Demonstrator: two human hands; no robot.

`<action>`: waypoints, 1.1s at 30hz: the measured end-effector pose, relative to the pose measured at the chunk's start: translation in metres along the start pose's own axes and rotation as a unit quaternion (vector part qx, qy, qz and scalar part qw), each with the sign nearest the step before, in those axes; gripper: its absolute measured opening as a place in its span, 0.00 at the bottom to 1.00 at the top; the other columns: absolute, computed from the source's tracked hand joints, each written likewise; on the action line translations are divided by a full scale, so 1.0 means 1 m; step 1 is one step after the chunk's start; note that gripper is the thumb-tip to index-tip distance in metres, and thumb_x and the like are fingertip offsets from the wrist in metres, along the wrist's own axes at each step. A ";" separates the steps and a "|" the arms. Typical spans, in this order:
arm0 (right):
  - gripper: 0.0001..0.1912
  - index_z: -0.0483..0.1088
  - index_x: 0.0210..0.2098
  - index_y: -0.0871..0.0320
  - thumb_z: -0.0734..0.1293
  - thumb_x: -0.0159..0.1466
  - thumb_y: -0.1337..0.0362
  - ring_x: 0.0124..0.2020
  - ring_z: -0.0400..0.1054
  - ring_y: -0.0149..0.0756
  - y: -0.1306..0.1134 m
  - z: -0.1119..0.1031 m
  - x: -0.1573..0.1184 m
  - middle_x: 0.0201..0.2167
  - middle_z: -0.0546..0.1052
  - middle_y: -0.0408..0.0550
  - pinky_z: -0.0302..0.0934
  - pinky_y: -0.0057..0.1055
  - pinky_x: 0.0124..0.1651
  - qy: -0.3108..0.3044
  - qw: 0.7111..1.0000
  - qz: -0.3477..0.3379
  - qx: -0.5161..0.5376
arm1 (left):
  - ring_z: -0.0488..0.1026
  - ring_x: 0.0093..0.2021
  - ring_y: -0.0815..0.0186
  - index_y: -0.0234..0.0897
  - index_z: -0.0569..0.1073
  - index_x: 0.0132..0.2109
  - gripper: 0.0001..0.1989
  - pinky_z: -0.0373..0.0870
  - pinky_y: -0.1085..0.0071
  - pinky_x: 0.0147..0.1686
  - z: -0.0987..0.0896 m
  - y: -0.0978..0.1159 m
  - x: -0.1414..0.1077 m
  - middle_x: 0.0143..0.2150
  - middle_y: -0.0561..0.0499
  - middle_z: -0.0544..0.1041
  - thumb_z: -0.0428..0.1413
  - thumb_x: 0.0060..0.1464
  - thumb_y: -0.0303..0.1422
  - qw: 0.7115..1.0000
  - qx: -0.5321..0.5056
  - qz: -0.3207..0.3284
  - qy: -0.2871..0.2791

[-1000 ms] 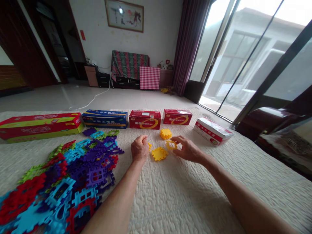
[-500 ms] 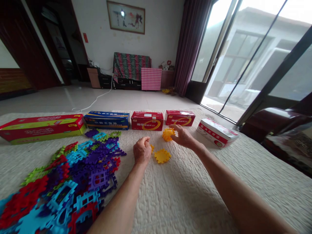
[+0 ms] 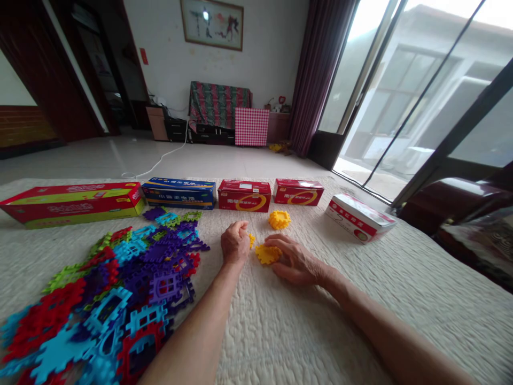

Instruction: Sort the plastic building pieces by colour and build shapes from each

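My left hand (image 3: 235, 243) is closed, and part of a yellow toothed plastic piece (image 3: 251, 241) shows at its right side. My right hand (image 3: 294, 260) has its thumb and fingers at the right edge of a flat yellow toothed building panel (image 3: 266, 255) that lies on the quilted cover. Its fingertips overlap the panel's upper edge, with the thumb lower down. Beyond that hand, a small stack of yellow panels (image 3: 279, 220) stands on the cover in front of the red boxes.
A heap of purple, blue, red and green panels (image 3: 160, 283) spreads at the left. Along the back stand a long red-green box (image 3: 72, 206), a blue box (image 3: 179, 194), two red boxes (image 3: 243, 197) (image 3: 298, 192) and a white-red box (image 3: 358, 218). They rest on a cream quilted cover (image 3: 280, 337).
My right hand has let go of the yellow stack and moved back toward me to the flat yellow panel. My left hand has stayed nearly in place. The camera view has shifted slightly.
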State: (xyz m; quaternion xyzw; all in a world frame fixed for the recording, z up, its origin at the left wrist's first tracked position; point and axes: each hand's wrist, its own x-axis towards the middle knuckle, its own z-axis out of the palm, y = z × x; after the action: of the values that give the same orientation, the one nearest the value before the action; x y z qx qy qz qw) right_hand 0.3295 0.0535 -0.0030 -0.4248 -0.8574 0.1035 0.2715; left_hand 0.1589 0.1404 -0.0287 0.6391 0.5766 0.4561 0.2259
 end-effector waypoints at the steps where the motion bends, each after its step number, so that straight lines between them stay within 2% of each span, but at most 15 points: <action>1: 0.22 0.65 0.51 0.57 0.66 0.57 0.69 0.50 0.65 0.41 0.000 0.002 -0.001 0.50 0.69 0.54 0.62 0.42 0.53 -0.003 1.000 -0.002 -0.004 | 0.76 0.43 0.65 0.37 0.78 0.41 0.18 0.69 0.71 0.47 0.000 0.000 0.000 0.40 0.49 0.81 0.46 0.50 0.22 1.000 -0.001 -0.001 0.000; 7: 0.14 0.67 0.47 0.56 0.64 0.62 0.66 0.50 0.65 0.41 0.000 0.010 0.002 0.49 0.70 0.54 0.60 0.43 0.55 0.013 0.999 -0.011 -0.036 | 0.76 0.43 0.65 0.37 0.79 0.41 0.18 0.69 0.72 0.46 0.000 -0.001 0.000 0.39 0.49 0.81 0.46 0.50 0.22 1.000 -0.009 0.004 0.005; 13: 0.14 0.67 0.48 0.55 0.63 0.62 0.64 0.47 0.67 0.39 -0.007 0.015 0.005 0.48 0.71 0.53 0.63 0.39 0.51 0.025 0.999 -0.013 0.019 | 0.76 0.42 0.66 0.38 0.78 0.40 0.18 0.69 0.72 0.47 -0.002 0.001 0.000 0.38 0.50 0.81 0.46 0.50 0.22 1.000 -0.006 -0.004 0.012; 16: 0.17 0.66 0.49 0.56 0.65 0.60 0.65 0.46 0.67 0.38 -0.009 0.014 0.006 0.47 0.71 0.52 0.63 0.37 0.50 0.024 0.998 -0.005 0.062 | 0.76 0.42 0.66 0.37 0.79 0.39 0.18 0.69 0.72 0.47 -0.003 0.002 0.000 0.38 0.50 0.81 0.46 0.49 0.22 1.000 -0.010 -0.006 0.016; 18: 0.18 0.66 0.49 0.56 0.66 0.58 0.65 0.45 0.68 0.38 -0.008 0.014 0.007 0.47 0.71 0.51 0.64 0.35 0.48 0.036 0.996 0.014 0.081 | 0.77 0.42 0.66 0.37 0.79 0.40 0.18 0.69 0.72 0.46 -0.004 0.002 -0.001 0.38 0.49 0.81 0.46 0.50 0.21 1.000 -0.013 -0.004 0.016; 20: 0.14 0.67 0.46 0.56 0.65 0.60 0.64 0.42 0.68 0.36 -0.006 0.013 0.008 0.46 0.71 0.50 0.64 0.33 0.45 0.055 0.993 0.041 0.094 | 0.77 0.41 0.66 0.36 0.79 0.40 0.18 0.69 0.72 0.46 -0.004 0.002 -0.001 0.38 0.49 0.81 0.46 0.50 0.21 1.000 -0.014 0.000 0.015; 22: 0.09 0.69 0.41 0.56 0.61 0.63 0.62 0.36 0.68 0.33 -0.003 0.014 0.008 0.39 0.74 0.48 0.64 0.30 0.40 0.075 0.990 0.077 0.095 | 0.77 0.42 0.65 0.35 0.79 0.39 0.18 0.70 0.72 0.45 -0.003 0.002 -0.001 0.38 0.48 0.81 0.46 0.49 0.21 1.000 -0.014 0.002 0.016; 25: 0.12 0.69 0.34 0.56 0.57 0.67 0.59 0.28 0.66 0.31 0.001 0.017 0.009 0.26 0.72 0.43 0.62 0.27 0.33 0.105 0.984 0.127 0.071 | 0.77 0.42 0.65 0.36 0.79 0.39 0.18 0.70 0.72 0.45 -0.002 0.001 0.000 0.38 0.48 0.81 0.46 0.49 0.22 1.000 -0.014 0.000 0.017; 29: 0.13 0.70 0.41 0.56 0.56 0.67 0.60 0.27 0.66 0.32 0.004 0.019 0.009 0.26 0.73 0.43 0.62 0.28 0.31 0.147 0.975 0.154 0.058 | 0.76 0.42 0.65 0.37 0.79 0.40 0.18 0.70 0.72 0.46 0.000 -0.002 0.000 0.38 0.50 0.81 0.46 0.50 0.22 1.000 -0.016 0.002 0.016; 33: 0.15 0.70 0.45 0.57 0.56 0.66 0.62 0.26 0.68 0.34 0.009 0.017 0.010 0.26 0.74 0.45 0.63 0.30 0.32 0.136 0.973 0.183 0.023 | 0.77 0.41 0.66 0.38 0.79 0.40 0.18 0.70 0.72 0.45 0.002 -0.003 0.000 0.38 0.50 0.81 0.46 0.50 0.23 1.000 -0.017 0.001 0.018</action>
State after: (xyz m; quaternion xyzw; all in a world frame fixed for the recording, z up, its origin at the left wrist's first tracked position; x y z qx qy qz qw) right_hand 0.3209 0.0677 -0.0170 -0.5780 -0.7178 0.1127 0.3714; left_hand 0.1584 0.1417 -0.0323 0.6274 0.5718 0.4776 0.2263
